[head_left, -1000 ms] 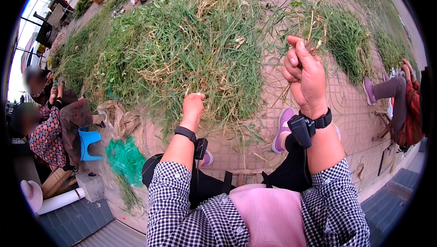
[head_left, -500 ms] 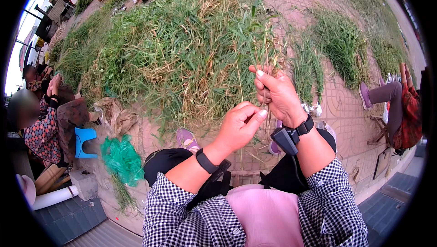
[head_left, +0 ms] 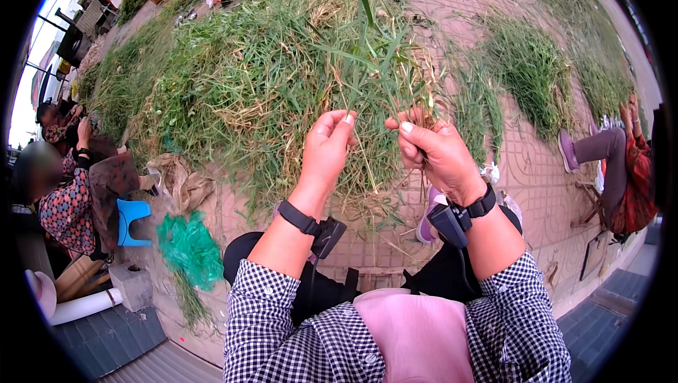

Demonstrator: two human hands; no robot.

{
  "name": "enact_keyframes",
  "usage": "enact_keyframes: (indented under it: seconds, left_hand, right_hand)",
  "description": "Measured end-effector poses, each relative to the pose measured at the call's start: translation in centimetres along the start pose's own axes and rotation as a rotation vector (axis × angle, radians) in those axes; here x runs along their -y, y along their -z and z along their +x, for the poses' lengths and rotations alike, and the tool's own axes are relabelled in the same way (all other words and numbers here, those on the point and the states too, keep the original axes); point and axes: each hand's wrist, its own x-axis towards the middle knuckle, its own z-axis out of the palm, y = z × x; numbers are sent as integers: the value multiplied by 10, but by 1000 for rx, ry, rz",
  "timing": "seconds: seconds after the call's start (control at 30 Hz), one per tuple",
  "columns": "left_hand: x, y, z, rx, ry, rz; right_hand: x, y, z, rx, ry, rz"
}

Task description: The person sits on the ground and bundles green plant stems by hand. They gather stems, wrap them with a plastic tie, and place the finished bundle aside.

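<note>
A wide heap of cut green and straw-coloured grass [head_left: 240,93] lies on the paving before me. My left hand [head_left: 326,146], at the heap's near edge, is pinched between thumb and fingers on a green grass stalk [head_left: 364,16] that rises away from me. A little to its right, my right hand [head_left: 439,153] is closed round a few thin grass stalks, their dry tips [head_left: 427,90] fanning out above the fingers. The lower ends are mostly hidden by the palm.
Two people sit at the left near a blue stool [head_left: 133,222], a green plastic bag [head_left: 191,249] and a tan sack [head_left: 180,182]. Another person in a red top [head_left: 633,185] sits at the right. Smaller grass bundles [head_left: 530,72] lie on the paving [head_left: 526,164] at the right.
My left hand has moved up and away from me, from beside the right wrist to the pile's edge, with a green stalk at its fingertips. My right hand keeps its grip, nearly in place.
</note>
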Motion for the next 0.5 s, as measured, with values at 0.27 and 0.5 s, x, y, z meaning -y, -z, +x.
enact_keyframes:
  seconds: [0.27,0.5]
  left_hand:
    - [-17,-4,-12,-2,46,-243]
    - [-17,-17,-26,-11,92,-226]
  right_hand:
    - [-24,-9,10,-48,-85,-118]
    - [-35,-18,10,-59,-110,-87]
